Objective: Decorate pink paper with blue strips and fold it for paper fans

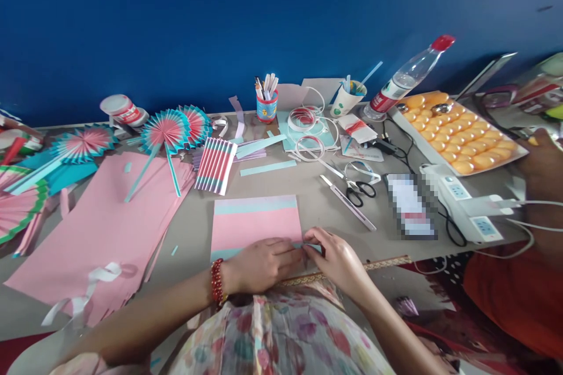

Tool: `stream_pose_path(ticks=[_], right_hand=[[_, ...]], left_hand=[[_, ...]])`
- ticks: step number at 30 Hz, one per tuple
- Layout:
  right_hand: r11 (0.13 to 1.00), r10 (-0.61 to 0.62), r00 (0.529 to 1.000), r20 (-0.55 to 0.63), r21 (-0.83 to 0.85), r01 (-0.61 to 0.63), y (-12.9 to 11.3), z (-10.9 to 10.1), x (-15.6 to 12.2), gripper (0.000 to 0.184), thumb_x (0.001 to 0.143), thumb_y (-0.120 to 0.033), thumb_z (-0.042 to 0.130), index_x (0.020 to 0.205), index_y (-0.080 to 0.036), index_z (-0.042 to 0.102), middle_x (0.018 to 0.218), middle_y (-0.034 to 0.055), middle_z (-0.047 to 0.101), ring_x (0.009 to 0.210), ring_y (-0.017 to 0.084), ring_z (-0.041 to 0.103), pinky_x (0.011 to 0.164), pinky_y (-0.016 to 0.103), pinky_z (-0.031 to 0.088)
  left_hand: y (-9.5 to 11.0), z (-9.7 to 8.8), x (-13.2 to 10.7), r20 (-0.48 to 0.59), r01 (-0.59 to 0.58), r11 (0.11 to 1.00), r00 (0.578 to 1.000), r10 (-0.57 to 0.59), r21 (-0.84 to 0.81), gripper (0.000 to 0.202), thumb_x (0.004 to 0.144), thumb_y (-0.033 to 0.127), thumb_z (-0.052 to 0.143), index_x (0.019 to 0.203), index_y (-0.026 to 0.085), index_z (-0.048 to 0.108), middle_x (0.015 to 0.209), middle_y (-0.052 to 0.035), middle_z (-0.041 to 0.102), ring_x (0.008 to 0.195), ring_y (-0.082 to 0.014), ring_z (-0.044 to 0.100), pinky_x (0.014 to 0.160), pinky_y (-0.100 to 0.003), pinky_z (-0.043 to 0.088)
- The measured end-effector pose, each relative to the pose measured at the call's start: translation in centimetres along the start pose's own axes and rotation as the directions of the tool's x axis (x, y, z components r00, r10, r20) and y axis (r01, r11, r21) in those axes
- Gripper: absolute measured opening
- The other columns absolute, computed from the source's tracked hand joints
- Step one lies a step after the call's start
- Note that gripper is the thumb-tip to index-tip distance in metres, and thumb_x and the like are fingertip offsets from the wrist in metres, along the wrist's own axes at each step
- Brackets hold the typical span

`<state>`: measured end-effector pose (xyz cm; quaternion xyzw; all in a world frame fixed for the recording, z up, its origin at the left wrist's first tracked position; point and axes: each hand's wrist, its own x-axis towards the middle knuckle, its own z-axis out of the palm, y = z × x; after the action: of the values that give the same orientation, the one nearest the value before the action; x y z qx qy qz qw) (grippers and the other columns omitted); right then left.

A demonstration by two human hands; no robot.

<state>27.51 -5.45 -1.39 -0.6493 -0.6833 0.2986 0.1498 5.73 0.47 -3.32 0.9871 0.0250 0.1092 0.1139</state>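
A pink sheet of paper (255, 227) lies in front of me, with a lilac and light-blue band along its far side and a blue strip (219, 254) along its near edge. My left hand (268, 261) rests flat on the near right part of the sheet, fingers stretched out together. At the near right corner, my right hand (329, 252) pinches the end of the light-blue strip between thumb and forefinger. Part of the near edge is hidden under my left hand. Behind the sheet is a pleated pink, blue and white paper piece (215, 166).
To the left lie stacked pink sheets (101, 205) and folded paper fans (165, 132). Scissors (360, 192), a utility knife (347, 202) and a phone (411, 205) lie to the right. Farther right are a power strip (466, 202), a tray of yellow domes (457, 129) and another person's arm (545, 187).
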Motion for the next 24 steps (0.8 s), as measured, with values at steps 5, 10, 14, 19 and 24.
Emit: stream_pose_path(ticks=[5, 10, 14, 19, 24], right_hand=[[0.997, 0.035, 0.999, -0.008, 0.072, -0.035, -0.3, -0.8, -0.7, 0.017, 0.084, -0.023, 0.049, 0.097, -0.023, 0.06, 0.081, 0.0003, 0.068, 0.068, 0.016, 0.062, 0.064, 0.026, 0.047], [0.985, -0.006, 0.997, -0.077, 0.173, 0.019, -0.3, -0.5, -2.1, 0.025, 0.087, -0.024, 0.05, 0.11, -0.022, 0.057, 0.1, 0.0054, 0.07, 0.082, 0.017, 0.067, 0.074, 0.026, 0.053], [0.972, -0.011, 0.997, -0.075, 0.234, 0.029, -0.2, 0.5, -3.3, 0.033, 0.09, -0.026, 0.051, 0.123, -0.024, 0.053, 0.112, 0.0067, 0.068, 0.088, 0.017, 0.069, 0.081, 0.028, 0.055], [0.98, -0.072, 0.984, -0.163, 0.172, 0.1, 0.0, 1.5, -3.9, 0.028, 0.091, -0.024, 0.05, 0.119, -0.024, 0.056, 0.106, 0.0062, 0.07, 0.092, 0.018, 0.069, 0.082, 0.03, 0.056], [0.974, -0.19, 0.948, -0.254, 0.075, 0.216, 0.2, 1.9, -3.8, 0.029, 0.092, -0.021, 0.05, 0.12, -0.025, 0.056, 0.108, 0.0075, 0.07, 0.097, 0.02, 0.068, 0.083, 0.032, 0.056]], left_hand=[[0.1, 0.4, -0.1, 0.008, 0.06, 0.998, 0.998, -0.059, -0.038, 0.03, 0.1, 0.022, 0.042, 0.124, 0.014, 0.057, 0.133, -0.0084, 0.058, 0.117, -0.0213, 0.053, 0.1, -0.035, 0.046], [0.3, -0.1, -0.3, 0.022, 0.09, 0.995, 0.996, -0.089, -0.04, 0.033, 0.1, 0.025, 0.042, 0.131, 0.016, 0.051, 0.133, -0.0093, 0.057, 0.117, -0.022, 0.052, 0.1, -0.036, 0.044], [0.2, -0.4, 0.0, 0.043, 0.105, 0.991, 0.994, -0.101, -0.086, 0.031, 0.101, 0.026, 0.04, 0.129, 0.017, 0.052, 0.123, -0.0104, 0.062, 0.11, -0.0201, 0.056, 0.095, -0.034, 0.046], [-0.2, -0.5, -0.3, -0.032, 0.196, 0.938, 0.976, -0.213, -0.285, 0.027, 0.1, 0.029, 0.042, 0.121, 0.015, 0.053, 0.125, -0.012, 0.06, 0.113, -0.0202, 0.056, 0.098, -0.033, 0.046], [-0.4, -0.8, -0.3, -0.004, 0.22, 0.913, 0.972, -0.235, -0.344, 0.033, 0.099, 0.028, 0.041, 0.13, 0.017, 0.048, 0.128, -0.0118, 0.058, 0.114, -0.0204, 0.056, 0.098, -0.034, 0.047]])
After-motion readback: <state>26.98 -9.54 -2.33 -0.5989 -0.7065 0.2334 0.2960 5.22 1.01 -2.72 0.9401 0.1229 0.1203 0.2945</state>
